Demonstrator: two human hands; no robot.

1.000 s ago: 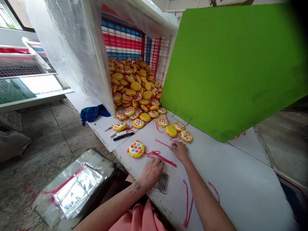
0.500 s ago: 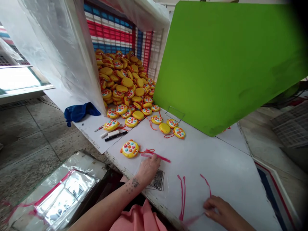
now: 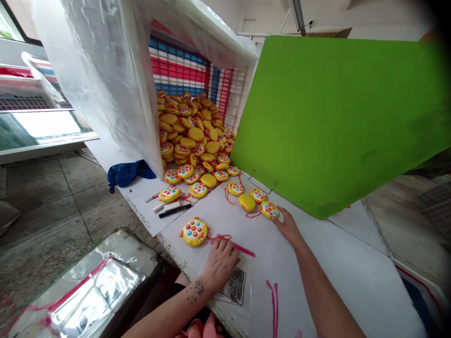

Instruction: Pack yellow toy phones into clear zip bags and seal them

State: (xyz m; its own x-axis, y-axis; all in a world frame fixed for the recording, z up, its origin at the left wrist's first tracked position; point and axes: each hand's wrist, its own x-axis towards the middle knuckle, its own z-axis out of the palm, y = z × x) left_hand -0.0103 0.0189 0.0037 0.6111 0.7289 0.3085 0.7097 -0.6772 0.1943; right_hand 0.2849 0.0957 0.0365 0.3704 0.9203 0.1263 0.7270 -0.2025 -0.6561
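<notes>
My left hand [image 3: 222,264] lies over a clear plastic bag [image 3: 245,293] near the table's front edge. Its fingers are bent together just below the bag's pink strip [image 3: 244,250]; the fingertips are partly hidden. Just beyond it sits a yellow turtle-shaped toy [image 3: 194,231] with coloured dots, its orange cord reaching the strip. Farther right, my right hand [image 3: 286,225] has thumb and fingers closed at the edge of another dotted yellow toy [image 3: 269,210], which rests on the table. Beside that one are a plain-side-up yellow toy [image 3: 247,202] and two more dotted toys.
A plastic-lined crate [image 3: 183,70] on its side spills many yellow toys. A green board [image 3: 338,126] stands at the back right. Pens [image 3: 175,211], a blue cloth [image 3: 130,173] and pink strips [image 3: 273,305] lie on the table. Plastic packages [image 3: 98,291] sit lower left.
My right hand has moved from the lower right, by the pink strips, up to a toy near the board. The left hand stays at the bag. The camera view has tilted up.
</notes>
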